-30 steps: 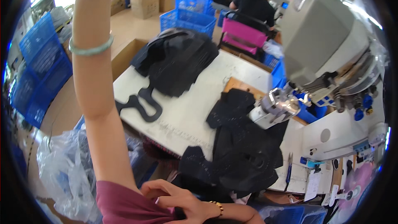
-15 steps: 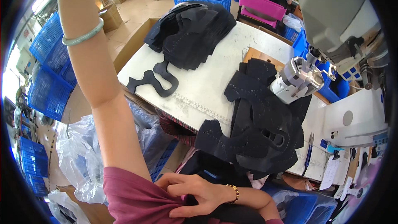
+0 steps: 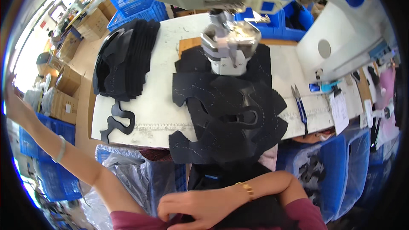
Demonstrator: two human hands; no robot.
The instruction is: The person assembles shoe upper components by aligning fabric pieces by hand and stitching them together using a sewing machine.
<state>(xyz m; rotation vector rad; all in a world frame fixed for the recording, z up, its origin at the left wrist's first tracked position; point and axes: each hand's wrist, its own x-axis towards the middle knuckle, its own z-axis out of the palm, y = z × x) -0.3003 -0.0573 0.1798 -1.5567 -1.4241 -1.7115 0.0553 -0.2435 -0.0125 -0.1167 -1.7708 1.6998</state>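
The left hand (image 3: 12, 98) is stretched far out to the left edge of the frame, up and away from the desk (image 3: 157, 106). It is at the rim of the picture, so you cannot tell if its grip is open or closed, or if it holds anything. A pale bangle (image 3: 61, 149) sits on that arm. The right hand (image 3: 194, 208) is at the bottom middle of the frame, crossed over the body. Its fingers are bent and press on the dark red sleeve (image 3: 132, 221) of the left arm; the grip is loosely curled and holds no loose thing. A gold bracelet (image 3: 246, 188) is on that wrist. The nearest thing to this hand is the pile of black cut pieces (image 3: 226, 119) in the middle of the frame, which hangs over the near edge of the white desk. The sewing machine head (image 3: 230, 47) stands just above that pile. A second stack of black pieces (image 3: 125, 59) lies in the upper left of the desk, and one curvy black piece (image 3: 117, 121) lies below it. Small blue-handled snips (image 3: 299, 106) lie to the right.
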